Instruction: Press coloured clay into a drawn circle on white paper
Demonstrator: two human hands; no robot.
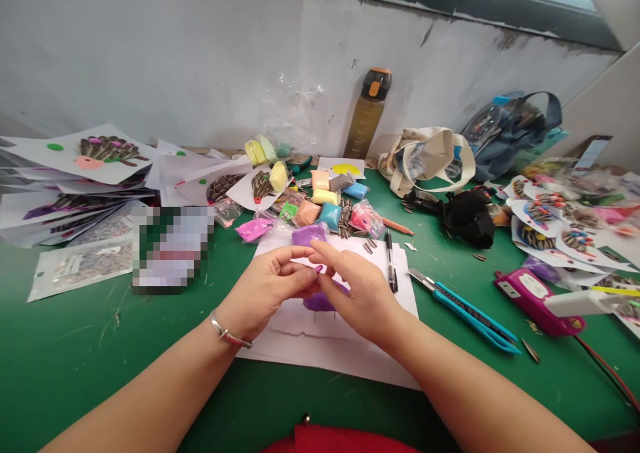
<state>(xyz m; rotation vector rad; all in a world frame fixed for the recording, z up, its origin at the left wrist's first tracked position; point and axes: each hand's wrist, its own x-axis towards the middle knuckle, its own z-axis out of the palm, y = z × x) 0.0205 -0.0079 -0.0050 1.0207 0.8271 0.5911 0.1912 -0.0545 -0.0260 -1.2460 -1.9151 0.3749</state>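
Observation:
My left hand (267,286) and my right hand (357,293) meet above a white paper sheet (320,343), their fingertips pinching a small bit of purple modelling clay (317,269). A larger purple clay lump (320,301) lies under my palms, partly hidden by them. Just beyond my fingers sits a purple clay packet (309,235). A silver bangle (229,329) circles my left wrist.
On the green table mat (100,319), a blue utility knife (465,309) lies right of the paper, next to a black pen (391,261). Clay packets (325,196) and sunflower seeds (347,219) crowd the middle. Seed-decorated cards (107,153) are stacked left; a water bottle (367,114) stands behind.

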